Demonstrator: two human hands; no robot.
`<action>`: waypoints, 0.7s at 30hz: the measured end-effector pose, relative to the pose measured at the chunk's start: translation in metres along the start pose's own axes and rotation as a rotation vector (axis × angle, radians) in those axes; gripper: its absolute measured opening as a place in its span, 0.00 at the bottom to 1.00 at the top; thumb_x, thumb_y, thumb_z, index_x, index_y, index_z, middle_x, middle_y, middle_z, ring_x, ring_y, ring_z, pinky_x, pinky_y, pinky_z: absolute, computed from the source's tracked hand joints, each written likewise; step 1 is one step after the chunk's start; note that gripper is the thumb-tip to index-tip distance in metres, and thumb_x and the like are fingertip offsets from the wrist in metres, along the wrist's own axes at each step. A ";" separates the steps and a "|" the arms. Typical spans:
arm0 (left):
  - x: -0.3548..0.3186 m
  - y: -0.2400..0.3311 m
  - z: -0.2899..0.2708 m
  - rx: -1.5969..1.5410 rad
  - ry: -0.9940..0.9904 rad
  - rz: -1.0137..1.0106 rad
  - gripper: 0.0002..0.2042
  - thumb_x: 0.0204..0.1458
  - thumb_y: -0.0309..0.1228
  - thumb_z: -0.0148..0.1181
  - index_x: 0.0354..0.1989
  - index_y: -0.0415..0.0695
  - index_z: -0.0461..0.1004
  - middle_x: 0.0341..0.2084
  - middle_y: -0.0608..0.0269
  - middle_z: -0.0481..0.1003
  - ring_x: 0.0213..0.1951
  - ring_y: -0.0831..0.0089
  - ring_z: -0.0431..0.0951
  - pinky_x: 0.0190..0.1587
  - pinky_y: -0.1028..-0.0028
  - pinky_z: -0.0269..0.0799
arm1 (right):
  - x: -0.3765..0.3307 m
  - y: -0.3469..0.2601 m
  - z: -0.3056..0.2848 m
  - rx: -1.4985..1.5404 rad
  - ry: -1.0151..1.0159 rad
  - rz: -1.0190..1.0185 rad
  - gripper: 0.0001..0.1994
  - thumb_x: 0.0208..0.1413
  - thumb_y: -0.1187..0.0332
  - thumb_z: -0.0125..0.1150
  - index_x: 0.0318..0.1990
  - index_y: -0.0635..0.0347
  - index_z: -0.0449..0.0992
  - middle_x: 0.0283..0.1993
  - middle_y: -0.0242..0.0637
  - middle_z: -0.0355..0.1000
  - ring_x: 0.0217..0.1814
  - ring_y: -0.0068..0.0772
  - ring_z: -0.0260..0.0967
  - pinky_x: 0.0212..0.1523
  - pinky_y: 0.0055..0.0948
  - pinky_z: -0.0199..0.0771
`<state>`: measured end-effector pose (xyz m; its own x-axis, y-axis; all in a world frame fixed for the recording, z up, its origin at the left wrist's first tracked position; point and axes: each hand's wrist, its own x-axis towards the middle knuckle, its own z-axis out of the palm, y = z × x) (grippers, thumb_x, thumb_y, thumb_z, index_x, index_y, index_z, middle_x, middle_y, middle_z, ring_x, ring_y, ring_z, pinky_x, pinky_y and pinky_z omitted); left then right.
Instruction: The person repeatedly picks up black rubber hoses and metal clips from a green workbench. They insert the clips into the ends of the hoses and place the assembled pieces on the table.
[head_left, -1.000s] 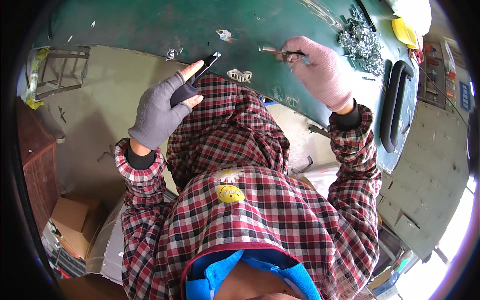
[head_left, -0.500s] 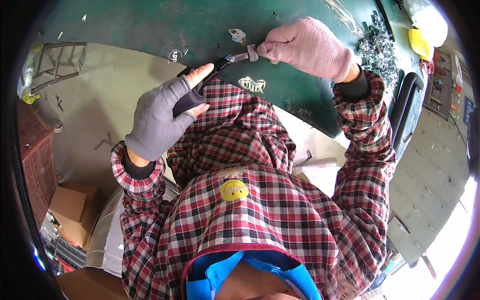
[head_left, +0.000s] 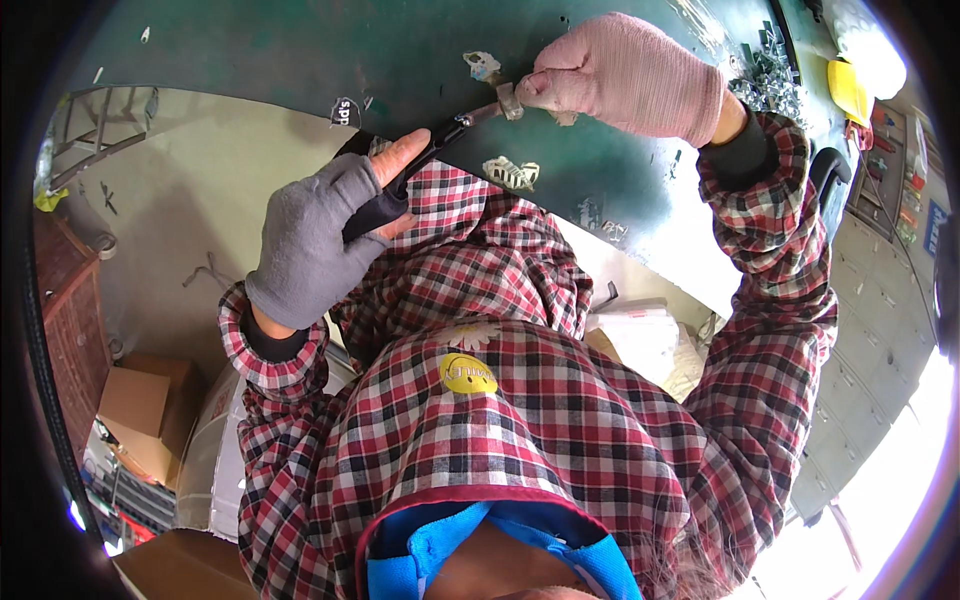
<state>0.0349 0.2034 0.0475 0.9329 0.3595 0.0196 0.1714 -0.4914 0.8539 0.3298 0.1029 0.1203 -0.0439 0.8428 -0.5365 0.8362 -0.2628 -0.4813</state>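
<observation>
In a grey glove with bare fingertips, my left hand (head_left: pixel 315 245) is wrapped round a slim black-handled tool (head_left: pixel 432 152). From the handle a metal end points up and right. Over the green table, my right hand (head_left: pixel 625 80), in a pink knit glove, is closed in a pinch. A small grey metal piece (head_left: pixel 509 101) sits at the tool's tip, against the pinching fingertips. Whether it is fixed to the tool or only touching it, I cannot tell. A loose heap of small shiny metal pieces (head_left: pixel 768 88) lies on the table beyond my right wrist.
The green table (head_left: pixel 250 60) has worn sticker patches (head_left: pixel 510 172) near its front edge. A yellow object (head_left: pixel 848 92) is at the far right. At left are a brown wooden cabinet (head_left: pixel 75 320) and an open cardboard box (head_left: pixel 140 405). Grey lockers (head_left: pixel 870 330) line the right side.
My right hand has shifted slightly up and to the right, its elbow swinging outward. The left hand keeps its hold on the tool, and the small metal piece stays at its tip.
</observation>
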 end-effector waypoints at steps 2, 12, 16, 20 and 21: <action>-0.001 0.001 0.001 0.014 -0.003 -0.003 0.36 0.45 0.24 0.72 0.67 0.62 0.71 0.30 0.56 0.76 0.30 0.57 0.80 0.34 0.63 0.76 | 0.000 -0.008 -0.007 -0.092 -0.002 -0.089 0.16 0.63 0.52 0.60 0.33 0.54 0.83 0.25 0.34 0.78 0.31 0.40 0.77 0.34 0.36 0.76; 0.004 -0.005 0.003 0.044 0.000 0.035 0.37 0.45 0.27 0.73 0.68 0.63 0.70 0.34 0.55 0.78 0.32 0.56 0.82 0.35 0.63 0.78 | 0.010 -0.009 -0.016 0.048 -0.123 0.042 0.18 0.64 0.51 0.58 0.31 0.54 0.83 0.25 0.31 0.78 0.30 0.37 0.77 0.35 0.33 0.75; 0.004 -0.008 0.004 0.035 -0.016 0.010 0.38 0.45 0.26 0.73 0.68 0.63 0.70 0.35 0.55 0.79 0.32 0.57 0.82 0.35 0.62 0.78 | 0.012 -0.008 -0.012 -0.009 -0.119 -0.048 0.14 0.63 0.54 0.59 0.33 0.52 0.83 0.26 0.30 0.78 0.31 0.37 0.77 0.34 0.32 0.76; 0.004 -0.006 0.004 -0.010 -0.019 0.018 0.37 0.45 0.16 0.68 0.67 0.53 0.70 0.33 0.54 0.76 0.30 0.62 0.75 0.39 0.72 0.73 | 0.018 0.011 0.000 -0.534 0.126 -0.678 0.07 0.59 0.61 0.60 0.41 0.48 0.82 0.30 0.28 0.77 0.32 0.35 0.77 0.31 0.33 0.76; 0.005 -0.007 0.005 -0.011 -0.018 0.011 0.37 0.45 0.16 0.68 0.68 0.53 0.70 0.33 0.54 0.76 0.30 0.61 0.75 0.39 0.72 0.73 | 0.020 0.013 0.000 -0.521 0.090 -0.666 0.08 0.58 0.62 0.61 0.42 0.47 0.81 0.31 0.29 0.76 0.33 0.35 0.77 0.31 0.34 0.77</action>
<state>0.0397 0.2048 0.0397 0.9402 0.3402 0.0200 0.1576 -0.4862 0.8595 0.3398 0.1169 0.1036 -0.5910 0.7848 -0.1866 0.7971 0.5328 -0.2841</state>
